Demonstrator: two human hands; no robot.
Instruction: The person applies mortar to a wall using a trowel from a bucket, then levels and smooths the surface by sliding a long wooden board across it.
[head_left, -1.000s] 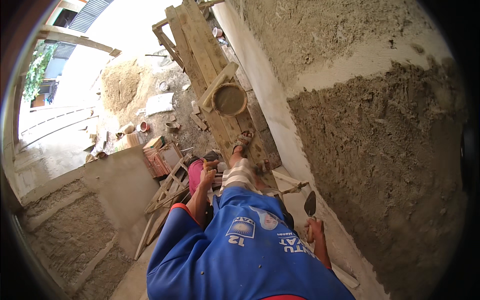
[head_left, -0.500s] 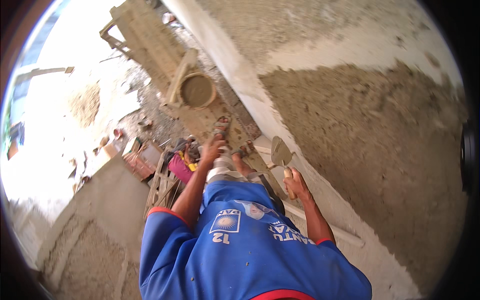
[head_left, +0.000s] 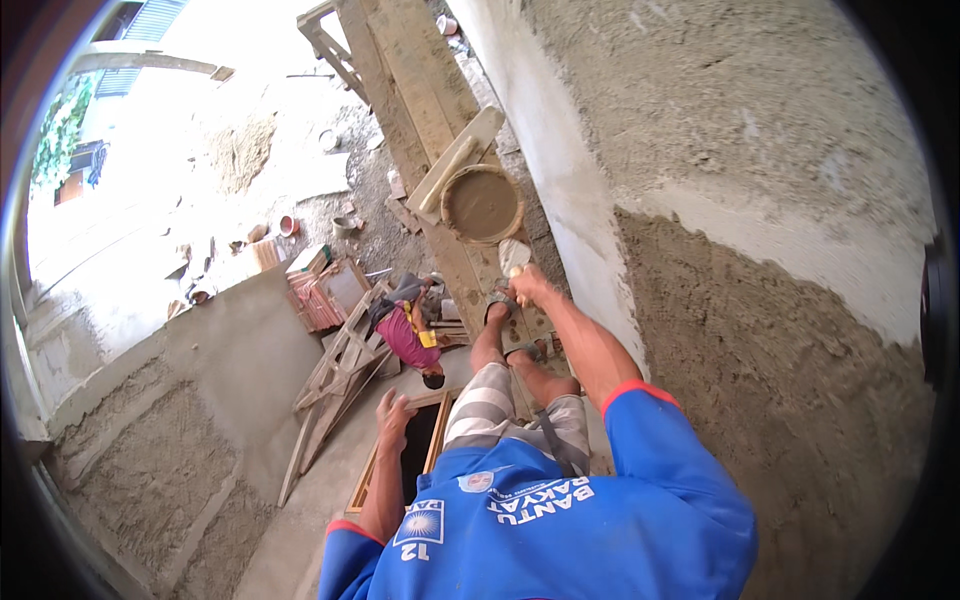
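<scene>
My right hand [head_left: 529, 286] grips a plastering trowel by its handle, arm stretched forward. The trowel's pale blade [head_left: 514, 254] lies at the near rim of a round bucket [head_left: 521, 214]; whether it touches cannot be told. Wet grey mortar [head_left: 482, 203] fills the bucket. Against its left side leans a long wooden float [head_left: 460, 160] with a bar handle. Out to the left, my left hand [head_left: 394, 418] hangs in the air, fingers apart and holding nothing.
I stand on raised wooden planks [head_left: 410, 85] beside a partly plastered wall [head_left: 760, 300]. Far below, another person [head_left: 408, 330] in a maroon shirt is near a wooden frame [head_left: 335, 370]. Stacked red tiles [head_left: 318, 297] and a sand heap [head_left: 242, 150] lie farther left.
My right hand has carried the trowel from beside the wall forward to the bucket. My left hand has dropped back and left. The whole view has shifted.
</scene>
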